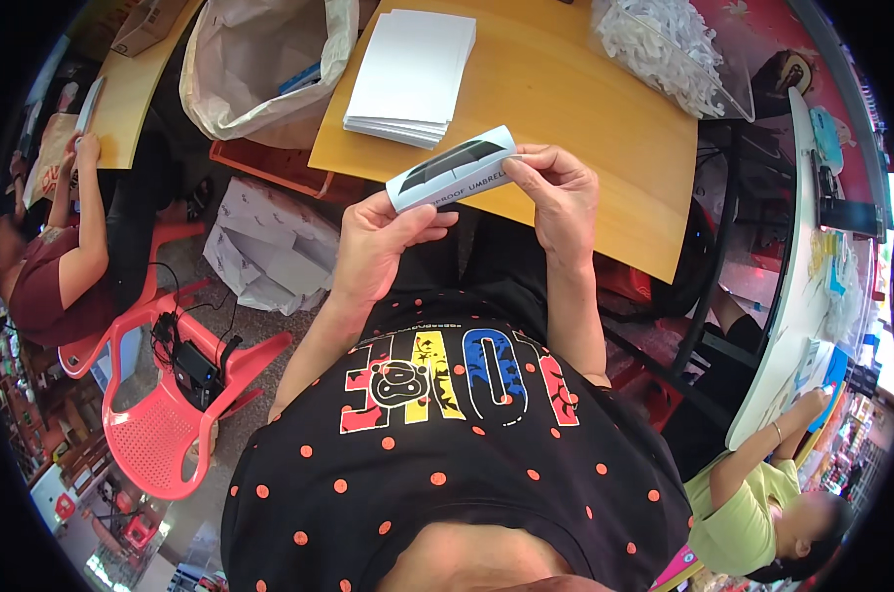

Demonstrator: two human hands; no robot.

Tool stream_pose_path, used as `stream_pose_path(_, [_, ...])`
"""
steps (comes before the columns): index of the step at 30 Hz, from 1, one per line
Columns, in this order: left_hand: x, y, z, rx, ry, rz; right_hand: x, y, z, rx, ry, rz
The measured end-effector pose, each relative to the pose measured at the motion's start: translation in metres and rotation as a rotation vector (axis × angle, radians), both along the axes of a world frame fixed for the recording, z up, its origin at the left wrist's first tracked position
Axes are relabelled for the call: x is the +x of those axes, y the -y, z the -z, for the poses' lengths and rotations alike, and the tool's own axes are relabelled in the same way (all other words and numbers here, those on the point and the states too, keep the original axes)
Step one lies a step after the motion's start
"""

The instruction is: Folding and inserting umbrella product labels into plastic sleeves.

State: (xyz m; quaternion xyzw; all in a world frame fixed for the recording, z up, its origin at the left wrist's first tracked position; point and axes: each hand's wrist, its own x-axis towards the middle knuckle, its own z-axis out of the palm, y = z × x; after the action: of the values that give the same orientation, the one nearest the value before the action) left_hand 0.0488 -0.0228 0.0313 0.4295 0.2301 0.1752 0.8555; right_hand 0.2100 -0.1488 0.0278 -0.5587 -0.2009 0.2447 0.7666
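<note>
While both hands hold it above the near edge of the yellow worktop (585, 148), the white printed card sleeve (454, 168) is pinched: left hand (376, 245) grip at its left end, right hand (557, 192) grip at its right. A stack of white flat cards (412, 74) lies farther off.

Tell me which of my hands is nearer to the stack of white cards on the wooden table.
Your right hand, pinching the upper end of the printed sleeve, sits just below the stack of white cards. Your left hand holds the sleeve's lower end, farther back toward you.
</note>
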Motion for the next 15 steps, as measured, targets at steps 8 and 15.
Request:
stream_pose_path(8, [0.004, -0.002, 0.007, 0.171, -0.038, -0.100, 0.000, -0.006, 0.002, -0.034, -0.034, 0.003])
stream_pose_path(15, [0.007, -0.004, 0.010, 0.188, -0.043, -0.090, 0.007, -0.006, 0.013, 0.005, -0.160, -0.038])
